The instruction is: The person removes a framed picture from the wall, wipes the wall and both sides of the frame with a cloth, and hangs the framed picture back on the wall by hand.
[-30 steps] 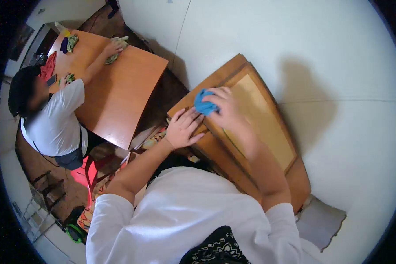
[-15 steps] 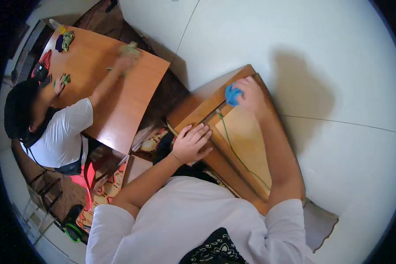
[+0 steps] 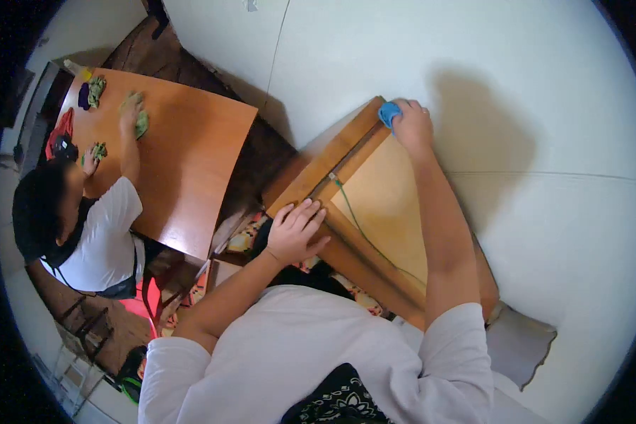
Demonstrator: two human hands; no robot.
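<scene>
A wooden piece of furniture (image 3: 357, 263) with a raised frame and a pale inner panel (image 3: 381, 191) stands against the wall in front of me. My left hand (image 3: 297, 230) lies on its near left corner, fingers spread, holding nothing. At the far corner, close to the wall, my right hand (image 3: 413, 127) presses a blue cloth (image 3: 389, 113) onto the frame. A thin green cord (image 3: 355, 219) runs across the panel from a groove in the frame.
On the left, a person (image 3: 95, 233) leans over an orange-brown table (image 3: 191, 148), one hand on a green cloth (image 3: 142, 124). More cloths, a bottle (image 3: 78, 69) and a red cloth (image 3: 62, 134) lie along its far side. A grey panel (image 3: 519, 343) leans at the wall, lower right.
My right hand has moved with the blue cloth from the near part of the frame to its far corner, baring the green cord. The other person's hand has slid leftward across their table.
</scene>
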